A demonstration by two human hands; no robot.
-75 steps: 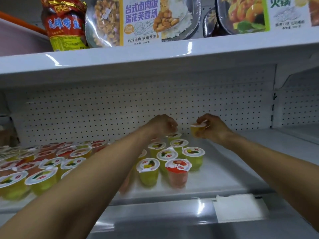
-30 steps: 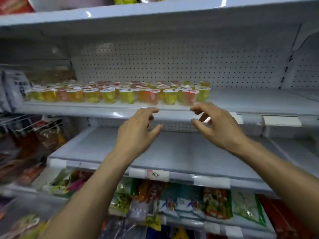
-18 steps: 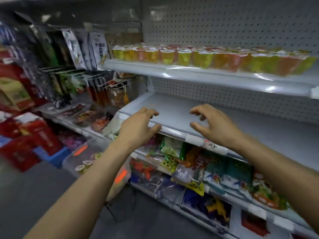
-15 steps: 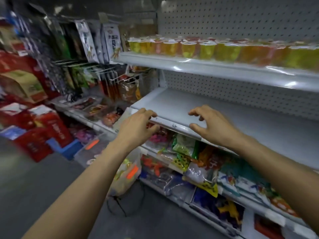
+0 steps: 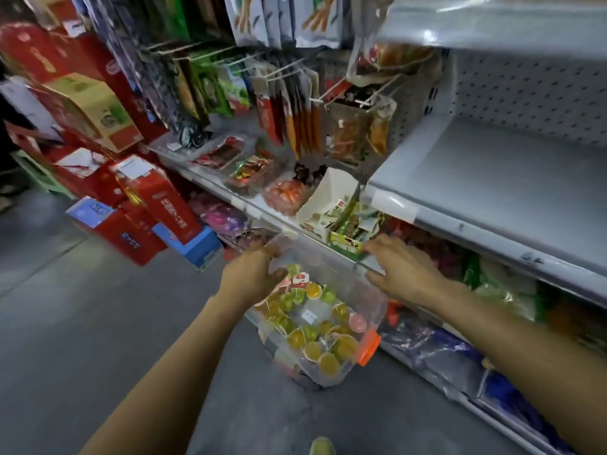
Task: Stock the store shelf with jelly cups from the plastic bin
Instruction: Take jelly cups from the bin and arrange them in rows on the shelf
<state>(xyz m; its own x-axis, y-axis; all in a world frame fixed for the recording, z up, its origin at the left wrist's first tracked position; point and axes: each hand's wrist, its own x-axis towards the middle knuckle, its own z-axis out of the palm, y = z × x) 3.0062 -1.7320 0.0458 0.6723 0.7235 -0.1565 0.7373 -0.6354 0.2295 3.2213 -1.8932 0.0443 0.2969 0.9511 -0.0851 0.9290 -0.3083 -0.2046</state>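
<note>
Dropped to plastic bin: left hand, grip unclear; right hand, splayed empty. Hasty grab may spill jelly cups.

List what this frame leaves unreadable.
Head view:
- Left hand: fingertips blur against the plastic bin wall; grip unclear.
- Jelly cups: lid print too blurred; lower layers hidden.
- Upper shelf: cut off by top edge; its stock unseen.
- Right hand: open, contact with bin unclear.

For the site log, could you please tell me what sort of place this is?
Likely a shop aisle: snack packets hang on pegs, a grey shelf carries label holders, and a clear bin of jelly cups stands on the floor.
</note>
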